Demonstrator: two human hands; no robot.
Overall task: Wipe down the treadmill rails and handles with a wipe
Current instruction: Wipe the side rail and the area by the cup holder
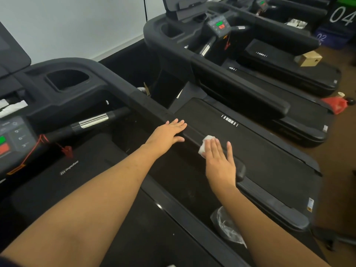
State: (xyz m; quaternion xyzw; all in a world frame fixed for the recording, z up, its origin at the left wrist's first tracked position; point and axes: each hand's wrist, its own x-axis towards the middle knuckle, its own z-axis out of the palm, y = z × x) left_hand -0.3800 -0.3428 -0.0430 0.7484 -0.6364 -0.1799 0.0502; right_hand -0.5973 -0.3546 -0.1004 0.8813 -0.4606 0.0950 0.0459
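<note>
1. Nearest you, a crumpled clear plastic wrapper (227, 226) lies low beside the treadmill, partly hidden behind your right forearm.
2. Your right hand (219, 162) lies flat with fingers spread, pressing the white wipe (205, 146) onto the black side rail (192, 134); only the wipe's upper left part shows past your fingers.
3. The rail's long axis runs from the console at upper left down to its rounded end (240, 169) at lower right, just past your right hand.
4. Your left hand (167, 132) rests open on the same rail, fingers together and pointing away from you, gripping nothing.
5. Further left, the cup recess (67, 79) in the console looks dark; you cannot tell what is inside.
6. Beyond, a second treadmill (240, 83) stands parallel, with a cardboard box (309, 58) on a third treadmill behind it.
</note>
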